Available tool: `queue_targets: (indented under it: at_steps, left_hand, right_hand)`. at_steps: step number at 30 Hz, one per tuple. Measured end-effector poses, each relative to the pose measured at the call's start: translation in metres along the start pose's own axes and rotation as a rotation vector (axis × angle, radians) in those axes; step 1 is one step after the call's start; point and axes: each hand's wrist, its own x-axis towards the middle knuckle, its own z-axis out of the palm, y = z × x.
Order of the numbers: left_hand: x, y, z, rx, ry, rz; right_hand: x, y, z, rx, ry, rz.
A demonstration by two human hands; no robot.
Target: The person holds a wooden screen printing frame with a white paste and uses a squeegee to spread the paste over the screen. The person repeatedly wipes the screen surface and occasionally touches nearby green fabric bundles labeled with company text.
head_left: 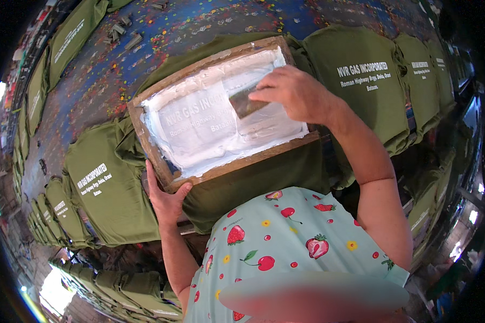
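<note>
A wooden screen printing frame lies tilted over an olive green shirt. White ink coats its mesh, and pale lettering shows through the left half. My left hand grips the frame's near left corner, thumb on the near side and fingers along the left side. In my right hand is a flat, brownish squeegee, pinched by the fingers and resting against the inked mesh right of the middle. Part of the squeegee is hidden behind my fingers.
Printed olive shirts lie to the left and right along the table. The tabletop is dark and spotted with coloured ink. Small grey pieces sit at the far left. More shirts lie in a lower left row.
</note>
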Motion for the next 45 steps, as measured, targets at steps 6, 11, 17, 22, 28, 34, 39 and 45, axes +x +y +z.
queue_targets:
  at_steps: [6,11,17,22,28,34,39,45]
  left_hand:
    - [-0.002,0.007,-0.001,0.014,0.002,-0.019]
    - [-0.002,0.002,-0.001,-0.023,0.012,0.010]
    - [-0.005,-0.009,-0.004,-0.033,0.015,0.028]
    - [-0.004,-0.015,-0.003,0.020,0.078,0.124]
    - [-0.006,-0.020,-0.003,0.099,0.103,0.113]
    - [-0.006,-0.023,-0.004,0.090,0.118,0.144]
    - [-0.007,-0.026,-0.003,0.083,0.132,0.146]
    - [-0.010,-0.026,-0.002,0.128,0.159,0.137]
  right_hand:
    - [-0.036,-0.039,0.002,0.073,0.006,0.055]
    - [-0.052,-0.071,0.006,0.060,0.008,0.112]
    - [-0.045,-0.085,0.003,0.012,-0.043,0.272]
    - [-0.030,-0.100,0.022,-0.096,0.142,0.644]
    - [-0.013,-0.096,0.036,-0.206,0.271,0.871]
    - [0.000,-0.095,0.052,0.230,0.352,1.118]
    - [0.041,-0.103,0.080,0.355,0.422,1.060]
    - [0.123,-0.140,0.098,0.047,0.089,0.794]
